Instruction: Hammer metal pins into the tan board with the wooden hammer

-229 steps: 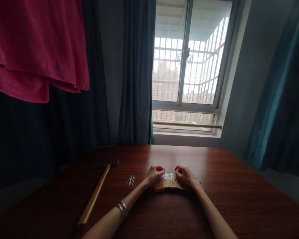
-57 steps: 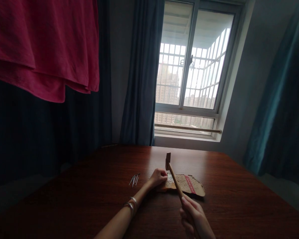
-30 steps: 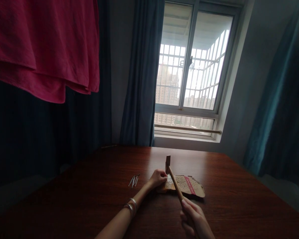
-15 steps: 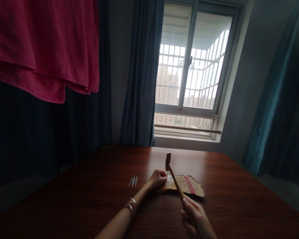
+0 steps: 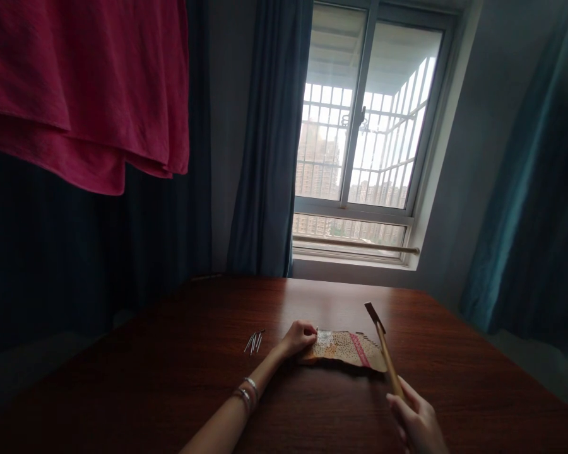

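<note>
My left hand (image 5: 300, 337) is closed in a pinch at the left end of a tan, cardboard-like piece (image 5: 343, 353). The tip of a thin rod (image 5: 317, 330) shows at its fingertips; the rest is hidden. Many small holes dot the piece, which has a whitish patch, a pink band and dark slits at its upper right edge. Wrapped round the wooden handle of a hammer (image 5: 389, 359), my right hand (image 5: 417, 416) holds it with the head raised near the piece's right end. Several slim metal rods (image 5: 254, 342) lie loose left of my left hand.
Everything rests on a glossy reddish-brown wooden table (image 5: 208, 391). A window (image 5: 360, 126) with bars outside is beyond its far edge, between blue curtains (image 5: 269, 139). A magenta cloth (image 5: 85, 94) hangs at upper left.
My right hand has swung the hammer to the right, from near my left hand to the piece's right end. My left hand and the loose rods look unmoved.
</note>
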Motion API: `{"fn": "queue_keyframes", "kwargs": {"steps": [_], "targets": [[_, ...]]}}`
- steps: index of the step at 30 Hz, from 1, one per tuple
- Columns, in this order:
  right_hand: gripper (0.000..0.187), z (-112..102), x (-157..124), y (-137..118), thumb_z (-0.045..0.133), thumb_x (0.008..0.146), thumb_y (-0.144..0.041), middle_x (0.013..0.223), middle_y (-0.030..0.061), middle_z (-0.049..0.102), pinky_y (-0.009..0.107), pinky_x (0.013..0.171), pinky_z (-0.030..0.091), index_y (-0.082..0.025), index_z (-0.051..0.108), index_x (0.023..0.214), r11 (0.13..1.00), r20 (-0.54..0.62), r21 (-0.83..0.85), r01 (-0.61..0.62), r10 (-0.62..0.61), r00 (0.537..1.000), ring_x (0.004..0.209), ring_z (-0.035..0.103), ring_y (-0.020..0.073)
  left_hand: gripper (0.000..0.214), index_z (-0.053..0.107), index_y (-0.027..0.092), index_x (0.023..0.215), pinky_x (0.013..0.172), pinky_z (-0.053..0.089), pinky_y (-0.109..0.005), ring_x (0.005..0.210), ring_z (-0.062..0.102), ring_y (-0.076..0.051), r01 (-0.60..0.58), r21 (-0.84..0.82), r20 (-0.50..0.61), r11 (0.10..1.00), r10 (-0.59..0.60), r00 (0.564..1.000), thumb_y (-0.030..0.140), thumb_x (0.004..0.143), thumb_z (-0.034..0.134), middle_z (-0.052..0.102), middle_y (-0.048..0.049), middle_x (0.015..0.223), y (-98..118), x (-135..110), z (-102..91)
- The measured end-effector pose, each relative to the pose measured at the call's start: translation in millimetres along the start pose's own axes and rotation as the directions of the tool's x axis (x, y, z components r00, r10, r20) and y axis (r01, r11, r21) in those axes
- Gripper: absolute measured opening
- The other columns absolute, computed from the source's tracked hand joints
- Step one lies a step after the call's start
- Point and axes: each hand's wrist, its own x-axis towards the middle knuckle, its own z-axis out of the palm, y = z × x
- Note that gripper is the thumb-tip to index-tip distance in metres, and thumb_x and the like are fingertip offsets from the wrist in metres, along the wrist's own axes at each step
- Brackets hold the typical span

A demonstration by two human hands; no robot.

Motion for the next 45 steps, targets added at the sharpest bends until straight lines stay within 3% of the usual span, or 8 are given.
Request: {"fn": "queue_keyframes", "kwargs": {"steps": [5, 14, 19, 26, 34, 37, 41, 45], "targets": [[0.083, -36, 6, 3, 0.063, 0.058, -0.039, 0.029, -0.0105, 0.038, 0.019, 0.026, 0.026, -0.004, 0.038, 0.128, 0.987, -0.150, -0.159, -0.002, -0.022, 0.989, 0.026, 0.037, 0.0109, 0.023, 0.072, 0.012, 0.079, 0.058, 0.038, -0.020, 0.065, 0.054, -0.012, -0.043, 0.002, 0.024, 0.999, 0.043, 0.999, 0.024, 0.068, 0.055, 0.065, -0.0041, 0.074, 1, -2, -6.4], [0.065, -70, 5, -4, 0.064, 0.058, -0.034, 0.031, -0.0068, 0.044, 0.024, 0.032, 0.031, -0.016, 0.053, 0.119, 0.974, -0.182, -0.220, -0.062, 0.021, 0.983, 0.029, 0.045, 0.0153, 0.030, 0.071, 0.011, 0.089, 0.061, 0.040, -0.020, 0.069, 0.055, -0.013, -0.014, 0.034, 0.056, 0.999, 0.013, 0.998, 0.015, 0.066, 0.051, 0.066, -0.0057, 0.081, 3, -6, -14.4], [0.078, -82, 27, 22, 0.055, 0.060, -0.040, 0.031, -0.0065, 0.042, 0.025, 0.032, 0.031, -0.005, 0.041, 0.128, 0.899, -0.213, -0.426, -0.106, 0.014, 0.977, 0.032, 0.047, 0.0184, 0.033, 0.071, 0.012, 0.090, 0.069, 0.044, -0.022, 0.074, 0.058, -0.015, 0.039, 0.023, 0.046, 0.999, -0.040, 0.998, 0.013, 0.065, 0.049, 0.068, -0.0060, 0.087, 4, -7, -14.7], [0.070, -90, 38, 40, 0.042, 0.069, -0.040, 0.034, -0.0062, 0.042, 0.026, 0.037, 0.037, -0.009, 0.037, 0.132, 0.817, -0.188, -0.562, -0.128, 0.025, 0.982, 0.038, 0.053, 0.0195, 0.033, 0.070, 0.012, 0.093, 0.069, 0.045, -0.023, 0.076, 0.059, -0.016, 0.066, 0.024, 0.062, 0.998, -0.067, 0.996, 0.014, 0.066, 0.050, 0.067, -0.0063, 0.091, 3, -8, -14.9], [0.067, -102, 45, 40, 0.038, 0.075, -0.038, 0.044, -0.0004, 0.056, 0.029, 0.044, 0.044, -0.010, 0.030, 0.136, 0.710, -0.087, -0.691, -0.138, 0.108, 0.990, 0.048, 0.061, 0.0229, 0.033, 0.070, 0.012, 0.093, 0.066, 0.044, -0.021, 0.075, 0.058, -0.015, -0.015, 0.016, 0.055, 1.000, 0.014, 0.998, 0.013, 0.066, 0.050, 0.068, -0.0063, 0.088, -4, -8, -13.4], [0.065, -104, 44, 33, 0.037, 0.076, -0.039, 0.056, 0.0055, 0.064, 0.031, 0.051, 0.047, -0.009, 0.034, 0.134, 0.632, -0.078, -0.766, -0.121, 0.096, 0.992, 0.055, 0.064, 0.0244, 0.032, 0.070, 0.013, 0.092, 0.066, 0.044, -0.021, 0.076, 0.059, -0.015, -0.015, 0.011, 0.049, 1.000, 0.014, 0.999, 0.013, 0.067, 0.050, 0.068, -0.0062, 0.088, 0, -9, -13.7], [0.057, -98, 37, 23, 0.036, 0.077, -0.047, 0.095, 0.0151, 0.068, 0.038, 0.068, 0.048, -0.016, 0.052, 0.123, 0.439, -0.058, -0.897, -0.044, -0.019, 0.998, 0.083, 0.065, 0.0308, 0.032, 0.070, 0.012, 0.092, 0.066, 0.045, -0.023, 0.076, 0.060, -0.017, 0.042, 0.036, 0.058, 0.998, -0.044, 0.997, 0.016, 0.067, 0.051, 0.069, -0.0072, 0.088, 11, -8, -19.0], [0.053, -86, 27, 23, 0.030, 0.082, -0.045, 0.090, 0.0163, 0.067, 0.042, 0.072, 0.047, -0.017, 0.053, 0.120, 0.318, -0.037, -0.948, -0.009, -0.082, 0.996, 0.081, 0.065, 0.0313, 0.033, 0.069, 0.009, 0.093, 0.063, 0.045, -0.023, 0.074, 0.061, -0.018, 0.164, 0.064, -0.023, 0.984, -0.163, 0.986, 0.018, 0.067, 0.051, 0.069, -0.0094, 0.085, 16, -4, -38.7]]}}
